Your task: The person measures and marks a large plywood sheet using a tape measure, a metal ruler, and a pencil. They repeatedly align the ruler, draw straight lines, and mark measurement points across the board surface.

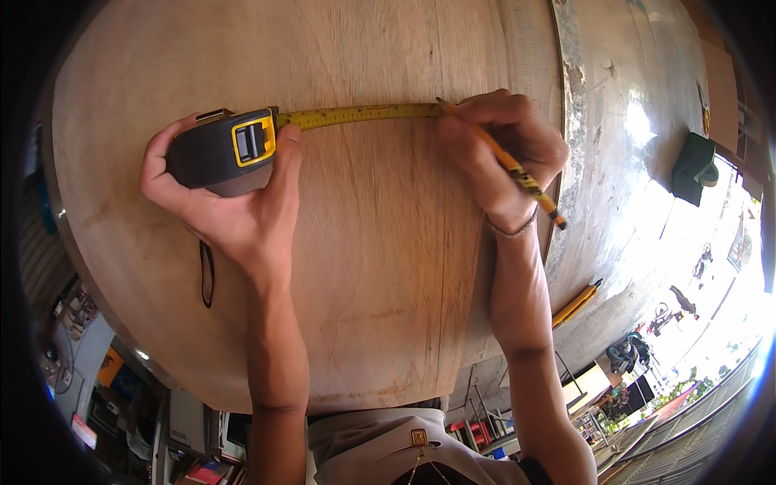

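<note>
My left hand (234, 202) is wrapped round a black and yellow tape measure (214, 153), its thumb near the mouth where the blade comes out. The yellow blade (364, 114) runs to the right across a plywood sheet (372, 218). At the blade's far right end is my right hand (509, 145), closed, with an orange and black pencil (517, 171) slanting through its fingers. The pencil's dark point lies close to the blade's end. My right fingers cover that end, so I cannot tell whether they pinch it. A dark wrist strap hangs below the tape measure.
To the right of the plywood lies a grey, worn metal-like surface (598, 162) with a yellow utility knife (577, 304) on it, beside my right forearm. A dark green object (693, 170) stands farther right. Shelves with assorted items (194, 436) are at the lower left.
</note>
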The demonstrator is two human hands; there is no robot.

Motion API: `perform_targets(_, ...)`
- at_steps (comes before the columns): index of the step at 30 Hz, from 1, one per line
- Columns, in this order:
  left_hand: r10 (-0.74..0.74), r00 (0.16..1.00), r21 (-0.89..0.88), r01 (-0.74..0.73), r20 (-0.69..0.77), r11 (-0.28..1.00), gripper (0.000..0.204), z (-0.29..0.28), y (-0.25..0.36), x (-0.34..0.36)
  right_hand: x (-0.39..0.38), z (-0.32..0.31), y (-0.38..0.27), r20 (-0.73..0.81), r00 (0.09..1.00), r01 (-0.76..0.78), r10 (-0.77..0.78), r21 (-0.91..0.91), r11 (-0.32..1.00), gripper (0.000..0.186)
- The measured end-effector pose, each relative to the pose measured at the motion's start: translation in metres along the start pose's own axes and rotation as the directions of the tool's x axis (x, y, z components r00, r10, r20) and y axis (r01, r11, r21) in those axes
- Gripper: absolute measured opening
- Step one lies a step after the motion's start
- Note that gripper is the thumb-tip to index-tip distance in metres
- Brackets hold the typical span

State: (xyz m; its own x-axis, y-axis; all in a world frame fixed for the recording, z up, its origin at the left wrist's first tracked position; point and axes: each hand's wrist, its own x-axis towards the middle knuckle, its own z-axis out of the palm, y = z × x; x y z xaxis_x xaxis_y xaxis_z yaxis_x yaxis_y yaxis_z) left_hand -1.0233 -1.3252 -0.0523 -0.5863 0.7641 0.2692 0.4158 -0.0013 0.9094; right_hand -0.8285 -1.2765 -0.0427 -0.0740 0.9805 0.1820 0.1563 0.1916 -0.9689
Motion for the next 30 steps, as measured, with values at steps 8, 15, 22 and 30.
perform_targets(8, 0.033, 0.999, -0.019, -0.033, -0.019, 0.999, 0.079, -0.002, -0.001, -0.003, -0.001, 0.001, 0.017, 0.02, 0.982, 0.186, -0.185, -0.037, 0.982, 0.028)
perform_targets(15, 0.024, 1.0, -0.009, -0.024, -0.013, 1.0, 0.079, -0.003, 0.0, -0.003, 0.0, -0.006, 0.016, 0.158, 0.958, 0.263, -0.239, -0.157, 0.952, 0.023)
perform_targets(22, 0.049, 0.999, 0.024, -0.049, -0.01, 0.998, 0.076, -0.002, 0.0, -0.002, 0.004, -0.003, 0.017, 0.205, 0.898, 0.437, -0.39, -0.312, 0.844, 0.025)
perform_targets(30, 0.054, 0.998, 0.039, -0.054, -0.014, 0.998, 0.076, -0.001, 0.0, -0.002, 0.004, 0.003, 0.02, 0.186, 0.874, 0.486, -0.449, -0.328, 0.81, 0.03)
